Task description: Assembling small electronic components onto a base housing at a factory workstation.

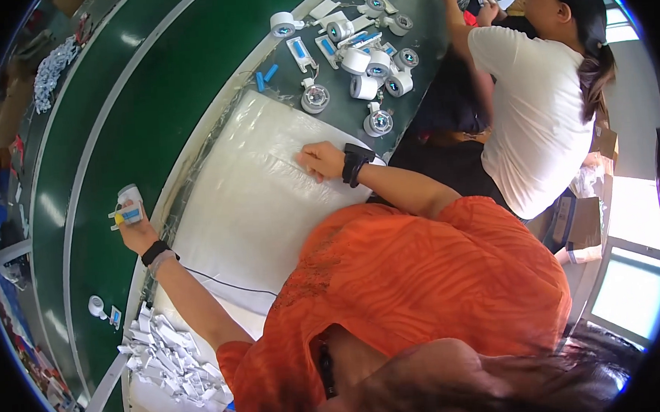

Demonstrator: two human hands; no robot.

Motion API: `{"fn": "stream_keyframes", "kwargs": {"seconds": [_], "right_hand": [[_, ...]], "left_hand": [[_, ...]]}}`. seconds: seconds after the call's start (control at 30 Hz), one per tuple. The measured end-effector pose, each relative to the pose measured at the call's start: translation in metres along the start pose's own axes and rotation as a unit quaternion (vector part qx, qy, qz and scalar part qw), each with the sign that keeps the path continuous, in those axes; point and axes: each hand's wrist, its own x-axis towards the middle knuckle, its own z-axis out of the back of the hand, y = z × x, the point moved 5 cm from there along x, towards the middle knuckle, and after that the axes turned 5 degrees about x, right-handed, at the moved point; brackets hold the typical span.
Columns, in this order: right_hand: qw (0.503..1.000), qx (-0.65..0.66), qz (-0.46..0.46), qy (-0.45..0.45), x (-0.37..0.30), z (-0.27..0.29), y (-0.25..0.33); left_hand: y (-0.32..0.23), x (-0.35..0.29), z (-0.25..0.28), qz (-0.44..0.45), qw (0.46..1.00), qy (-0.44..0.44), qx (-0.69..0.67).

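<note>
Over the green conveyor belt [97, 240], my left hand [139, 237] is closed around a white device part [129, 196]. A blue cylinder like a battery cell and a small yellow piece show on that part near my fingers. My right hand [324, 161] rests on a white plastic-covered pad [235, 174], its fingers curled inward; what they hold, if anything, is hidden. Beyond it lie several white round-headed devices [315, 98], some joined to flat white handles with blue cells. Two loose blue cells [265, 76] lie at the far edge of the pad.
A heap of white plastic pieces [170, 356] lies at the lower left. On the belt sits another small white round-headed device [96, 306]. A co-worker in a white shirt [534, 113] sits at the right. A thin dark cord [230, 284] crosses the pad.
</note>
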Motion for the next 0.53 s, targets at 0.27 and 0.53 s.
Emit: {"fn": "stream_keyframes", "kwargs": {"seconds": [0.27, 0.53], "right_hand": [[0.998, 0.001, -0.058, -0.025, 0.003, 0.003, 0.0], [0.998, 0.034, 0.042, -0.025, 0.016, 0.014, 0.0]], "left_hand": [[-0.045, -0.004, 0.018, -0.231, 0.94, 0.036, 0.249], [-0.045, -0.104, 0.014, -0.26, 0.865, -0.032, 0.428]]}}
